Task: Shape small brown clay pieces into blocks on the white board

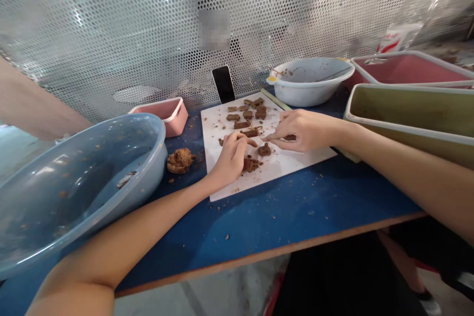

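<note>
A white board [222, 188] carries several small brown, clay-like shaped pieces [248, 114] and loose crumbs. Over its left part, my left hand [231, 157] is open, fingers stretched forward near a long brown piece [252, 132]; crumbled brown material [251, 164] lies beside the palm. From the other side comes my right hand [298, 131], index finger extended and the other fingers bent. A dark brown bit [290, 137] shows between its fingers; whether it is gripped I cannot tell. Between both hands sits a lumpy brown piece [264, 149].
A large blue basin [148, 170] stands left, near a brown lump [180, 160] and a pink basket [174, 121]. Behind the board leans a phone [223, 84]. Rightward are a white bowl [311, 90], an olive bin [407, 108], a pink bin [414, 71] and a plastic bottle [411, 17].
</note>
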{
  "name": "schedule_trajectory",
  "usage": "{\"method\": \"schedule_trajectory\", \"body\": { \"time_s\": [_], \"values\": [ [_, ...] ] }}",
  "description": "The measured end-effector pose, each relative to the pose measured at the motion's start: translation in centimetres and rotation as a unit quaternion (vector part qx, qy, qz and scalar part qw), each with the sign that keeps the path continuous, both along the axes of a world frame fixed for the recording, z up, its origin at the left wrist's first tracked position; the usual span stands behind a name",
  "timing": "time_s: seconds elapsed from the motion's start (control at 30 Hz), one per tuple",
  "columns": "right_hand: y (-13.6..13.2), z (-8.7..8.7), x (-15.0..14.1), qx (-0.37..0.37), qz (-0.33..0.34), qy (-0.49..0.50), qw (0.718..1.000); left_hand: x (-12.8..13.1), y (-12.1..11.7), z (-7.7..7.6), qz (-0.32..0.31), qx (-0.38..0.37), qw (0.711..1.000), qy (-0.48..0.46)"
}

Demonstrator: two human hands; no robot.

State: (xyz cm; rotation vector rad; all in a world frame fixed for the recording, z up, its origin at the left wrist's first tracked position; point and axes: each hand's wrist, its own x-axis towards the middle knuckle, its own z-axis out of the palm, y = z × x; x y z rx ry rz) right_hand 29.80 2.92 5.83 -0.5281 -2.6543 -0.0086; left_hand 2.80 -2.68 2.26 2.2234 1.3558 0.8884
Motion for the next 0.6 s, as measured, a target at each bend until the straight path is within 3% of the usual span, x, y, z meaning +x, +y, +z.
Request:
{"method": "schedule_trajectory", "body": {
  "time_s": [0.2,0.37,0.6],
  "values": [
    [1.7,-0.8,0.6,0.046,-0.133,0.022,0.990,0.0,0.0,-0.1,-0.006,-0.002,1.000,-0.016],
    [3.4,-2.6,0.9,0.033,-0.130,-0.079,0.988,-0.2,0.0,-0.2,-0.008,0.007,1.000,-0.005],
    [3.3,-3.1,0.1,-0.015,-0.126,-0.063,0.990,-0.2,0.1,-0.4,-0.015,0.015,1.000,-0.008]
  ]
}}
